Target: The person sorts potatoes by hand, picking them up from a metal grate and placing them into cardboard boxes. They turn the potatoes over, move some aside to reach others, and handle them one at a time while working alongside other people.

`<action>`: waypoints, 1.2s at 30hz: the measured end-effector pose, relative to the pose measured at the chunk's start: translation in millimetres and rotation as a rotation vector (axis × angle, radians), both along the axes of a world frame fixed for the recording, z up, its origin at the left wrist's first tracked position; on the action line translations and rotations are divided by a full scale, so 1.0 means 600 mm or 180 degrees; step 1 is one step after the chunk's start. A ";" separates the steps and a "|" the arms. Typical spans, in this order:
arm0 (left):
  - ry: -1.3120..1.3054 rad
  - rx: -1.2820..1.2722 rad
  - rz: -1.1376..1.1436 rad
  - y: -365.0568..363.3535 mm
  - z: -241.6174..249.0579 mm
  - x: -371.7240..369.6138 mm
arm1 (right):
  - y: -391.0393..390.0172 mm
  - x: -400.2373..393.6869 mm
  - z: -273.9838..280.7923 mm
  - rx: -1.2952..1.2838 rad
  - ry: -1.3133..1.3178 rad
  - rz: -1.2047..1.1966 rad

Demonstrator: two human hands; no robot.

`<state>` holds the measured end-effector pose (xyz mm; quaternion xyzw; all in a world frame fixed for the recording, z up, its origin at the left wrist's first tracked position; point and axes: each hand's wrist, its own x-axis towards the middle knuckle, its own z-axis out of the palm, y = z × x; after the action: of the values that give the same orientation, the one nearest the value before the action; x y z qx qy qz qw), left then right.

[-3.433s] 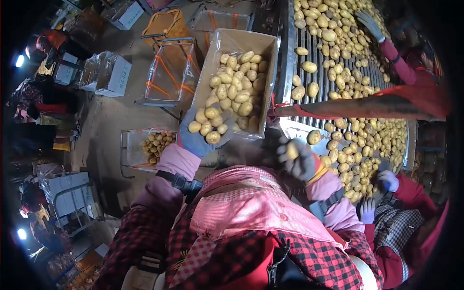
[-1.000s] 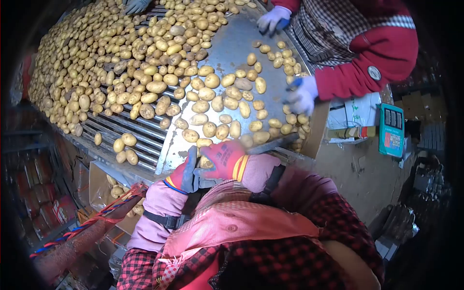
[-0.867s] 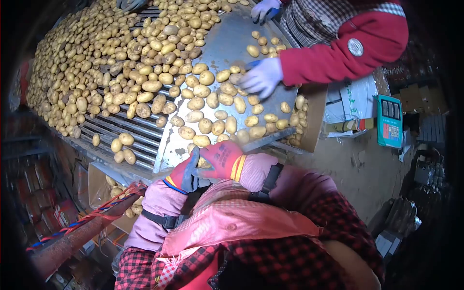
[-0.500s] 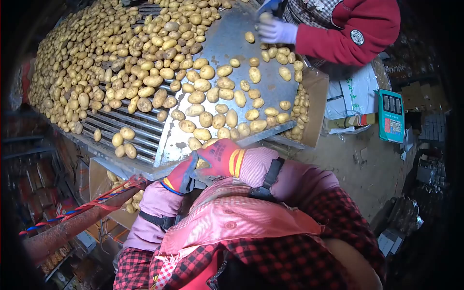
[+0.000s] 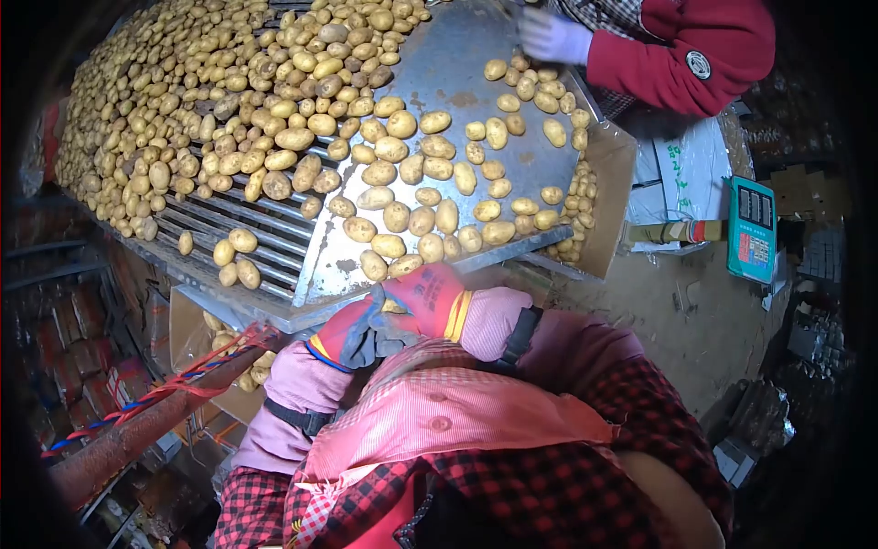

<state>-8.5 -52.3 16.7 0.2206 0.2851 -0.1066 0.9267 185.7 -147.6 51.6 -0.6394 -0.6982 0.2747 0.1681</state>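
Both my hands are together at the near edge of a metal sorting table [image 5: 322,265] in red and grey gloves. My left hand [image 5: 355,331] is closed, its grey fingers against the other glove. My right hand [image 5: 428,300] is wrapped round a potato [image 5: 393,306], of which a small part shows between the gloves. Just beyond my hands, loose potatoes [image 5: 388,245] lie on the smooth metal plate. A large heap of potatoes [image 5: 137,110] covers the slatted part to the left.
A co-worker's gloved hand [image 5: 554,37] and red sleeve [image 5: 677,69] are at the plate's far right. Boxes of potatoes [image 5: 599,197] stand below both sides. A green scale [image 5: 752,229] is on the right, a rusty bar [image 5: 155,425] at lower left.
My hands have shifted slightly right, still together around the potato. The co-worker's hand has moved up and right. The view has shifted a little.
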 end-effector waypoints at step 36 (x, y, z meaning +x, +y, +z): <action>0.0306 0.0867 0.2435 0.085 0.002 0.055 | 0.195 0.195 -0.058 0.0120 0.0800 -0.1435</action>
<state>24.8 -1.4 18.2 0.2141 0.4011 0.2742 0.8474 302.6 -30.7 16.5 -0.7365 -0.5167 0.2944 0.3224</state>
